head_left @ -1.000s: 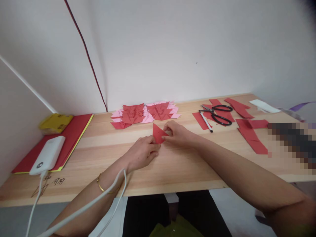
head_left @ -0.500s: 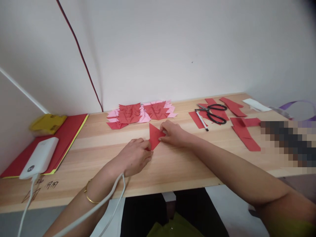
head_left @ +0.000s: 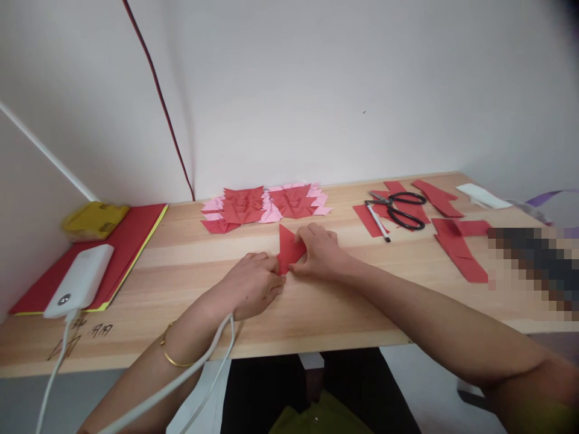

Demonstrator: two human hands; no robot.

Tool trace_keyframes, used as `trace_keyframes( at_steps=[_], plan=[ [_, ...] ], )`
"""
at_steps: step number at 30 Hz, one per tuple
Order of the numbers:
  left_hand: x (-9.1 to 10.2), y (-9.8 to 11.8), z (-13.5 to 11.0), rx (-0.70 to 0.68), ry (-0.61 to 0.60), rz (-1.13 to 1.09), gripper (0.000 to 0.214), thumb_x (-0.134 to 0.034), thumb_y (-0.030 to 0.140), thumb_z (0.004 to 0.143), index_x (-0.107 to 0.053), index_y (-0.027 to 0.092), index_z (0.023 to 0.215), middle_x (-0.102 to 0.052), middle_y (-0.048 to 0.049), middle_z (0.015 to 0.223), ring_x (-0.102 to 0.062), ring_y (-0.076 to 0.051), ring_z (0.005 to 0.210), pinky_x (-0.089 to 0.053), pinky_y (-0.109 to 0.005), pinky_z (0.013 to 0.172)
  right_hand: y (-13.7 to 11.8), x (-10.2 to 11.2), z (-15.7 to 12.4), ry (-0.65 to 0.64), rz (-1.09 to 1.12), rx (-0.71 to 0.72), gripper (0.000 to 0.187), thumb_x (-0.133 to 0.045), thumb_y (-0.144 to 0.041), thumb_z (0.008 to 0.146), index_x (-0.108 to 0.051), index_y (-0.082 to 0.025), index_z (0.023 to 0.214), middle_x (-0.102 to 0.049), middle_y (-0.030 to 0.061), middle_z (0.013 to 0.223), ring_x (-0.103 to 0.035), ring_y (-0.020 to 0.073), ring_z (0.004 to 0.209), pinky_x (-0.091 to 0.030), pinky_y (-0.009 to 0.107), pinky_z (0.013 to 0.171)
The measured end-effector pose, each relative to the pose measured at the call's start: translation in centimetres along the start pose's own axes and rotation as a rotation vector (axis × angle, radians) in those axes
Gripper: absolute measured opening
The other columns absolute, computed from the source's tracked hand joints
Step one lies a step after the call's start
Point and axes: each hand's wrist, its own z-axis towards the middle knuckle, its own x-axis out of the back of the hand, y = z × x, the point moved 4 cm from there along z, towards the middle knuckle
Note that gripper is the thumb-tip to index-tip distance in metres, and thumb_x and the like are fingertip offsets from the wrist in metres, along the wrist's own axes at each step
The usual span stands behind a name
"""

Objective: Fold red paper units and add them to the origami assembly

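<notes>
A folded red paper triangle lies on the wooden table between my hands, one point facing the wall. At its lower left edge my left hand has its fingers curled and pressed onto the paper. My right hand grips the right corner, thumb low and fingers bent over the top, covering that corner. Behind the triangle, folded red and pink paper pieces stand in overlapping rows near the wall.
At right lie black-handled scissors, a white pen and several red paper strips. At left, a white power bank with a cable and a yellow packet rest on red sheets. The white cable crosses my left forearm.
My right hand has shifted from pinching the triangle's right corner to spreading further over it, thumb lower. The left hand stays on the lower left edge. The whole view has moved slightly.
</notes>
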Motion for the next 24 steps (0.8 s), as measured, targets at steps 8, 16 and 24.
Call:
trace_keyframes(
  at_steps=[8, 16, 24],
  plan=[
    [-0.5, -0.6, 0.0, -0.049, 0.006, 0.016, 0.027, -0.041, 0.028, 0.090, -0.067, 0.023, 0.087, -0.061, -0.0041, 0.082, -0.053, -0.018, 0.084, -0.037, -0.033, 0.079, 1.8, 0.1, 0.9, 0.001, -0.084, -0.100, 0.039, -0.068, -0.039, 0.058, -0.046, -0.021, 0.085, -0.050, 0.0067, 0.094, -0.046, 0.0255, 0.091, -0.035, 0.037, 0.077],
    [-0.5, -0.7, -0.1, -0.068, 0.007, 0.014, 0.026, -0.041, 0.027, 0.090, -0.066, 0.023, 0.086, -0.062, -0.0035, 0.081, -0.054, -0.018, 0.085, -0.037, -0.033, 0.080, 3.4, 1.2, 1.5, 0.040, 0.005, -0.049, 0.031, -0.063, -0.029, 0.061, -0.043, -0.019, 0.082, -0.050, 0.0071, 0.092, -0.045, 0.0199, 0.084, -0.037, 0.029, 0.071],
    [-0.5, -0.9, -0.2, -0.057, 0.002, 0.018, 0.027, -0.040, 0.030, 0.090, -0.067, 0.025, 0.089, -0.063, -0.0030, 0.081, -0.055, -0.018, 0.084, -0.037, -0.033, 0.079, 4.3, 2.1, 1.7, 0.020, 0.073, -0.071, 0.018, -0.053, -0.014, 0.062, -0.043, -0.019, 0.076, -0.049, 0.0020, 0.078, -0.042, 0.0141, 0.069, -0.032, 0.024, 0.058]
  ],
)
